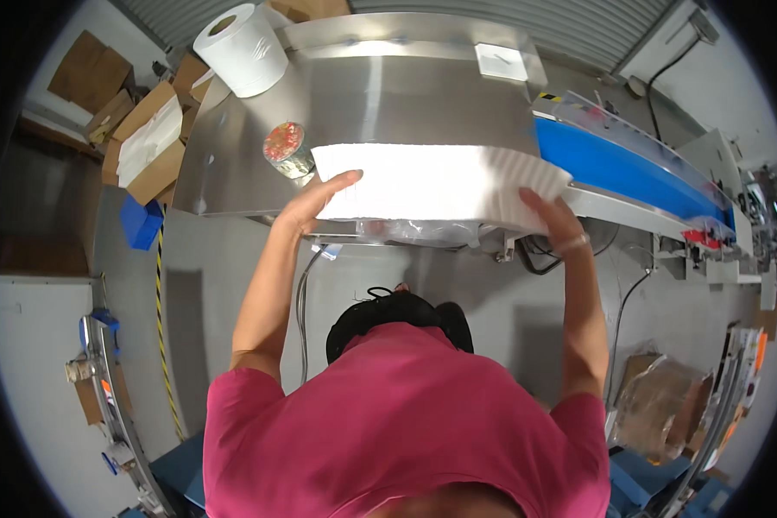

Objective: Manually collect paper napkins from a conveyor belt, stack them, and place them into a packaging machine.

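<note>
Two hands, one item held. Stack of white paper plates (432, 183): long, lying on its side across the near edge of the steel table (406, 95), fluted rims showing at its right end. My left hand (315, 203) presses flat against the stack's left end, fingers spread and extended, thumb up along the top edge. My right hand (554, 220) clamps the right end from the near side, fingers curled over the rims; a ring shows on it. The stack thus sits between both hands, squeezed end to end, with crumpled clear plastic wrap (414, 231) hanging just beneath it.

Glass jar (289, 148) with red-and-white contents: on the table just left of the stack, beside my left hand's fingertips; I cannot tell whether it touches.

Roll of white paper (242, 47): far left corner of the table.

Blue conveyor belt (622, 168): runs away to the right from the table's right side.

Open cardboard boxes (147, 138): on the floor, left of the table.
</note>
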Action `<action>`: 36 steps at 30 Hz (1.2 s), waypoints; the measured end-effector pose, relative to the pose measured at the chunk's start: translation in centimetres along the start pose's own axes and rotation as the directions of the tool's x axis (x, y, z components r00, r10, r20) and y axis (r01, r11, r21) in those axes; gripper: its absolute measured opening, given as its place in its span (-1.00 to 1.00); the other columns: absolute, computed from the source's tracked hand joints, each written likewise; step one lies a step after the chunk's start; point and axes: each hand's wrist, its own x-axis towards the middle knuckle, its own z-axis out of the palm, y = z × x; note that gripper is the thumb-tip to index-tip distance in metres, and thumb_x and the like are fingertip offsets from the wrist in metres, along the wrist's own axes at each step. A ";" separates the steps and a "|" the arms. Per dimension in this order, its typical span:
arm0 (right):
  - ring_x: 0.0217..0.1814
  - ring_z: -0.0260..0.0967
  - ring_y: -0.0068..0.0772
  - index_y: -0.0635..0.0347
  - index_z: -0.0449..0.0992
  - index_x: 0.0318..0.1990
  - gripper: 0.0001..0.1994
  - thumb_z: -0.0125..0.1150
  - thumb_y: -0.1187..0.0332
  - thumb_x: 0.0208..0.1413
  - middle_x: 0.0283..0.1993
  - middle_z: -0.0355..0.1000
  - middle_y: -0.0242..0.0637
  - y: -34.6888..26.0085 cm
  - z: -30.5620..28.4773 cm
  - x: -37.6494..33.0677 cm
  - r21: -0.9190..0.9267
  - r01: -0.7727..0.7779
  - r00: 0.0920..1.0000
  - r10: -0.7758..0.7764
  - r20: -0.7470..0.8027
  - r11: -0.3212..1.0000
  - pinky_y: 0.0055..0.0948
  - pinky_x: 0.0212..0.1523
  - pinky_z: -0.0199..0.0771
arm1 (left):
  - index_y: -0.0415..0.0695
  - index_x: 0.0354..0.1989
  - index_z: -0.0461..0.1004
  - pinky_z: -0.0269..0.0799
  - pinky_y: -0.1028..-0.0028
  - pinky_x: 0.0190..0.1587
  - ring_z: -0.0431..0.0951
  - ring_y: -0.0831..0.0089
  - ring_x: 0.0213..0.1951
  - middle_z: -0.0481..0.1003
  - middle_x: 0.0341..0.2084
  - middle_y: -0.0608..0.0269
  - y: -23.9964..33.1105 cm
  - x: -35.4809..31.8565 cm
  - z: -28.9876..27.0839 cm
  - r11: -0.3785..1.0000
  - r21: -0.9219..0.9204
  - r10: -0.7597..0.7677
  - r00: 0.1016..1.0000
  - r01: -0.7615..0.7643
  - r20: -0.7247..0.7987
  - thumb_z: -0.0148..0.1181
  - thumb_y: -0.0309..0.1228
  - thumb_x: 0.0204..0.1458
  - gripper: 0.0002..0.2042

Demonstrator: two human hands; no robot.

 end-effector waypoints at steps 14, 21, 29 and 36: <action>0.26 0.22 -0.12 0.35 0.27 0.20 0.01 0.13 -0.42 -0.19 0.23 0.27 -0.02 -10.9 3.4 31.0 -0.771 0.435 0.859 0.042 0.510 0.465 -0.31 0.23 0.18 | -0.22 0.14 0.33 0.41 0.30 -0.08 0.47 0.28 -0.13 0.43 -0.02 0.04 3.4 -0.2 2.7 0.881 0.359 -0.142 0.896 0.309 -0.421 -0.11 0.28 0.03 -0.22; 0.28 0.19 -0.19 0.32 0.30 0.18 -0.09 0.21 -0.32 -0.15 0.21 0.29 -0.05 -13.8 11.7 35.2 -0.709 0.585 0.775 -0.014 0.632 0.394 -0.37 0.26 0.14 | -0.10 0.04 0.42 0.49 0.44 -0.20 0.55 0.37 -0.27 0.51 -0.24 0.11 -1.2 -2.8 17.7 0.835 -0.536 -0.326 0.897 0.125 -0.298 0.20 0.12 -0.03 -0.40; 0.27 0.19 0.00 0.29 0.37 0.13 0.00 -0.11 -0.52 -0.18 0.14 0.36 -0.05 -14.9 22.8 26.2 -0.328 0.940 0.339 0.153 0.928 -0.095 -0.25 0.28 0.11 | -0.07 0.26 0.17 0.28 0.30 0.08 0.25 0.46 0.10 0.28 0.11 0.30 -3.1 -0.6 32.3 0.404 -0.915 -0.241 0.967 0.018 -0.087 0.17 -0.04 0.08 -0.37; 0.22 0.25 -0.13 0.02 0.35 0.17 -0.17 -0.06 -0.43 -0.09 0.11 0.39 -0.16 -11.9 26.3 17.9 0.017 0.992 -0.001 0.135 0.991 -0.123 -0.23 0.21 0.21 | -0.06 0.29 0.04 0.35 0.23 0.01 0.41 0.23 -0.01 0.26 0.05 0.11 -3.6 0.3 36.7 0.256 -0.936 -0.116 0.969 0.243 0.220 0.10 0.02 0.07 -0.31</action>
